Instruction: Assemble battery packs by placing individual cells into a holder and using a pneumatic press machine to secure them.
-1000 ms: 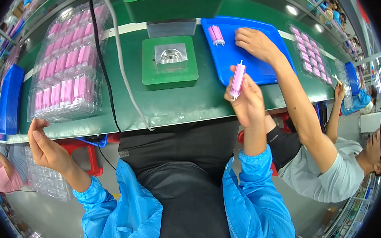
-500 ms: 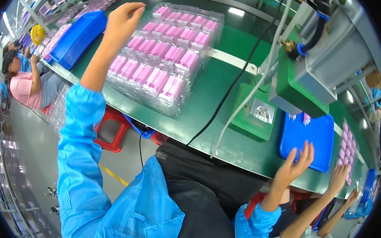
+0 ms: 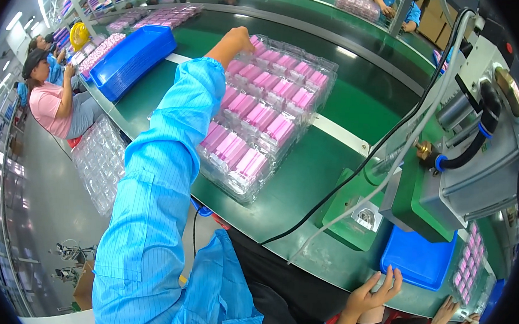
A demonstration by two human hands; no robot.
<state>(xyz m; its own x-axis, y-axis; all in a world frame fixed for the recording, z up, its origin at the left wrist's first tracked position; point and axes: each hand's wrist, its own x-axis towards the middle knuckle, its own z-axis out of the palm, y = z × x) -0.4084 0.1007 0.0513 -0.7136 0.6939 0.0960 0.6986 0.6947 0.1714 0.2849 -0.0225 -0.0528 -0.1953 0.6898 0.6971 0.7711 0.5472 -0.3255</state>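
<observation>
A clear plastic tray (image 3: 256,193) of pink rectangular pieces (image 3: 231,148) lies on the green worktop, left of a press. My left hand (image 3: 238,40) is at the tray's far left corner. Its fingers are curled down beside a pink piece; whether they grip it is hidden. My right hand (image 3: 374,295) is empty, palm up with fingers spread, just off the near left corner of a shallow blue tray (image 3: 415,261). The press head (image 3: 428,201) hangs above a green base (image 3: 352,219) with a metal fixture (image 3: 366,217), and hides part of the blue tray.
Stacked blue trays (image 3: 131,63) stand at the left end. A black cable (image 3: 319,205) and a pale hose (image 3: 353,206) cross the worktop. At the right, another person's hands (image 3: 444,313) are by a second tray of pink pieces (image 3: 468,264). A person in pink (image 3: 53,102) sits at left.
My left hand has come down onto the tray's far left corner, and its fingers have curled in. My view has shifted; my right hand stays spread near the blue tray.
</observation>
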